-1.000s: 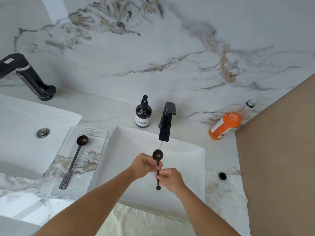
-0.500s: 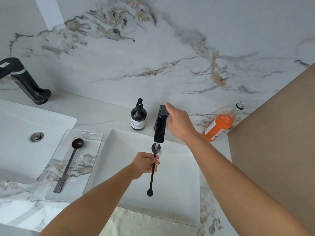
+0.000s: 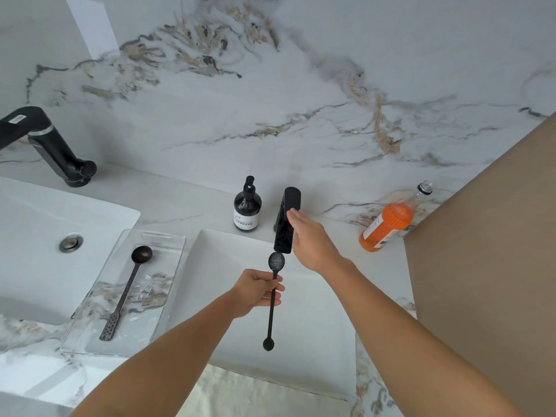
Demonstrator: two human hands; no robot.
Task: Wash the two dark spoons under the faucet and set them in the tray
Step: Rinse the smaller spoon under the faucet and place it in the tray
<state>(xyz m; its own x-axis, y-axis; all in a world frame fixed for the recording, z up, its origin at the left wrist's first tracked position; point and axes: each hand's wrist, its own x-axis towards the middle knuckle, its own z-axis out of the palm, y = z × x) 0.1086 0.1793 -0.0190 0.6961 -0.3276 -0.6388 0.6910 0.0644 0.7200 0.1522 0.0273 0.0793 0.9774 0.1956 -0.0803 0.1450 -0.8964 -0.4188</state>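
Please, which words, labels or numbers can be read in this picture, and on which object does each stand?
No text can be read.
Dark pump bottle: white label with print, too small to read.
Orange bottle: white label, blurred.
Left black faucet: small white sticker, unreadable.

No text can be read anywhere; the dark pump bottle (image 3: 247, 207) beside the black faucet (image 3: 286, 221) carries a white label with lines of print too small to make out; the orange bottle (image 3: 386, 224) lying on the counter has a white label whose print is likewise illegible; the second black faucet (image 3: 42, 142) at the far left bears a small white sticker with fine dark marks, possibly a barcode, unreadable
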